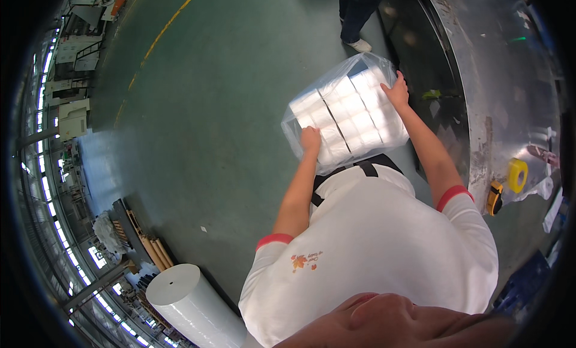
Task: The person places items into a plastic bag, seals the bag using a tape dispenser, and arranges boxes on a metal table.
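Note:
I hold a large clear plastic bag [345, 111] in front of my waist, tilted. Rows of white, soft-looking packs or rolls fill it; their exact kind is hard to make out through the shiny film. My left hand [311, 139] is closed on the bag's near left side, fingers curled into the film. At the right edge, my right hand [397, 93] grips the bag with the thumb on top and the fingers around the side. Loose film sticks out past the packs at the left and far ends.
To my right runs a metal worktable [504, 78] bearing a yellow tape roll [517, 175] and a yellow-black tape measure [494, 198]. Ahead, another person's legs [357, 15] stand beside it. A big white roll [192, 303] and brown cardboard tubes [157, 252] lie behind left on green floor [198, 126].

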A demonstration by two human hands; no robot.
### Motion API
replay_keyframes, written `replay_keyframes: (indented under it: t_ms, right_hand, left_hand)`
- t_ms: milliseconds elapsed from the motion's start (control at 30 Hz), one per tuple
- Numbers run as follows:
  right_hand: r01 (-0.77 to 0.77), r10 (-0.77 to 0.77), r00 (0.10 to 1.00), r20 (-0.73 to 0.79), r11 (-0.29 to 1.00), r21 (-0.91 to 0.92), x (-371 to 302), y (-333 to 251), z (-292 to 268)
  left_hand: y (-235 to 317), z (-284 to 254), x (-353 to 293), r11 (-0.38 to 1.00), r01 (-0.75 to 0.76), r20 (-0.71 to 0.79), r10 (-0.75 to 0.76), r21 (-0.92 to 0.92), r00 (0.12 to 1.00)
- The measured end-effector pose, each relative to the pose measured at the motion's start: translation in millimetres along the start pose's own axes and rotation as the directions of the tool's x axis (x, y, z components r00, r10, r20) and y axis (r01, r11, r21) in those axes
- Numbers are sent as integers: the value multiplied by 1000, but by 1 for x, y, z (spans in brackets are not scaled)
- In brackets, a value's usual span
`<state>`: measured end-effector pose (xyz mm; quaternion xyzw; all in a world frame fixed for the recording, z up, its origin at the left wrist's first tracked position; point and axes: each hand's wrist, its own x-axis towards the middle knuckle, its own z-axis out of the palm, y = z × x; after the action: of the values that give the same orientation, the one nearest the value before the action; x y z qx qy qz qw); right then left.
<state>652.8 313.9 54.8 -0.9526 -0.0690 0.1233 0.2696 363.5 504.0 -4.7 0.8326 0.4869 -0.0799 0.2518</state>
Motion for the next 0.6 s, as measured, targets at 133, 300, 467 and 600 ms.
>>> replay_keyframes:
  t_ms: [133,300,467,600]
  right_hand:
    - [138,-132,988,-86,987,78,10,40,15]
    - [124,-121,992,-27,986,114,15,48,11]
    - [33,-34,999,26,997,63,26,63,-8]
    - [57,-55,995,83,998,-16,29,59,-36]
  left_hand:
    - [-30,4,7,982,-56,65,69,-179,996]
    - [-17,-2,-4,984,-76,-58,68,-161,996]
    - [-8,-44,-13,940,-321,-306,341,115,889]
    - [5,-94,-41,983,9,-501,85,183,861]
